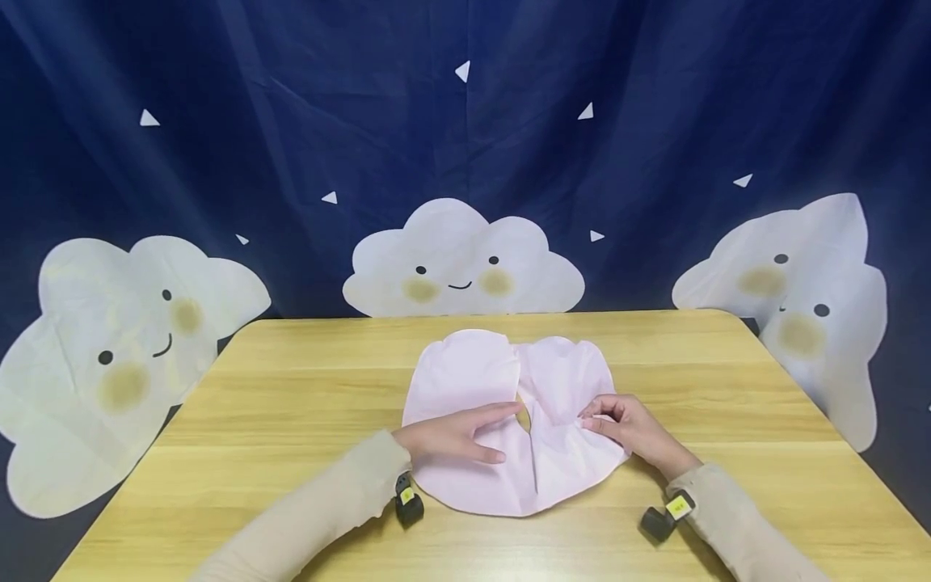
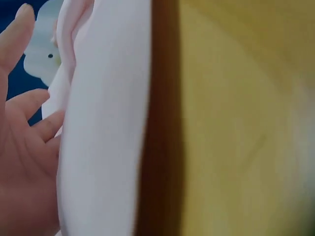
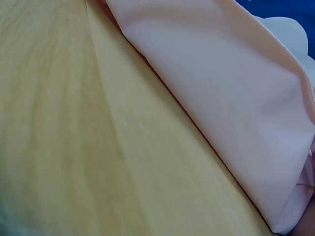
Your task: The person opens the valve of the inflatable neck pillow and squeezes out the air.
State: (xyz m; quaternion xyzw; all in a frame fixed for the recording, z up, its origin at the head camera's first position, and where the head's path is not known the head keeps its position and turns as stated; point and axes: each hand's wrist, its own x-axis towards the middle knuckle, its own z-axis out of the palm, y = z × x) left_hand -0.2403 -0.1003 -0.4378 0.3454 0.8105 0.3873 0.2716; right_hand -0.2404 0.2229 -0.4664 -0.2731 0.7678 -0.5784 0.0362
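A pale pink bib-like cloth (image 1: 473, 372) with a scalloped far edge lies on the table, split by a slit and a small opening in its middle. My left hand (image 1: 454, 435) rests over its left half, fingers extended toward the opening. In the left wrist view, that hand (image 2: 27, 142) shows relaxed fingers beside the cloth's pale edge (image 2: 108, 118). On the right half, my right hand (image 1: 633, 427) pinches the fabric between thumb and fingers. The right wrist view shows the cloth (image 3: 226, 93) raised in a fold at its edge, with the hand mostly out of frame.
The wooden table (image 1: 291, 388) extends around the cloth on all sides. Behind it hangs a dark blue curtain (image 1: 407, 113) printed with white smiling clouds (image 1: 458, 234) and small triangles. A small black device with a yellow label (image 1: 410, 503) sits at each wrist.
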